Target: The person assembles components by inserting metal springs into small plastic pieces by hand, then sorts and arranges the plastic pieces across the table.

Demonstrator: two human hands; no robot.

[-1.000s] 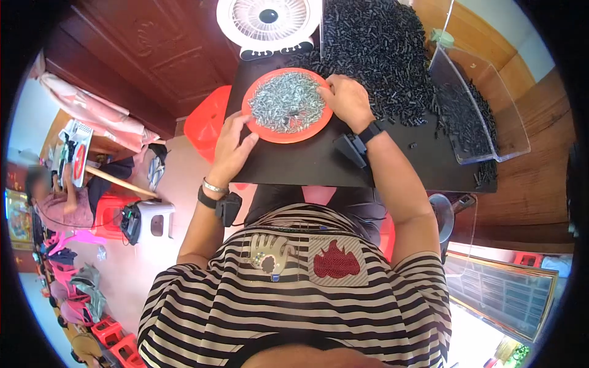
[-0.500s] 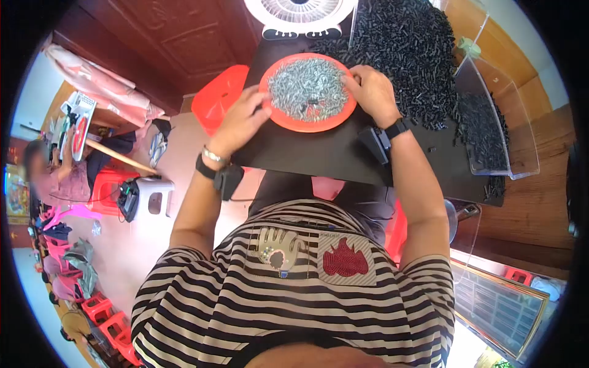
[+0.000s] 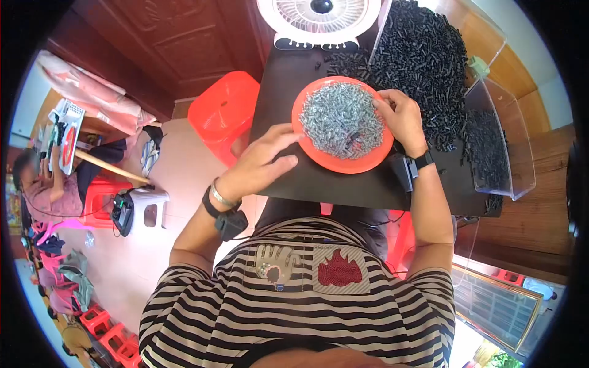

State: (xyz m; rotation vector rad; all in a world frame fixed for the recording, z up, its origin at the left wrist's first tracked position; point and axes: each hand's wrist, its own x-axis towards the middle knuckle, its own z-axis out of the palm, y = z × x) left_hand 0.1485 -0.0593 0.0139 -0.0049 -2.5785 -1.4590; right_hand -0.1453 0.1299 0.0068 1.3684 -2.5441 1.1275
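A round red plate rests on the dark table, heaped with small silvery metal pieces that look like screws. A few dark bits lie among them near the front. My right hand grips the plate's right rim, its thumb over the edge beside the pieces and its other fingers partly hidden. At the left, my left hand is open, fingers stretched toward the plate; the fingertips are close to the left rim, and I cannot tell if they touch it.
A large pile of small black parts covers the table's back right. More lie in a clear plastic bin at the right. A white fan stands at the back. A red stool is left of the table. Another person sits far left.
The plate has shifted right and toward me, with my right hand still at its rim. My left hand has drawn back and spread its fingers. The whole view has also shifted slightly.
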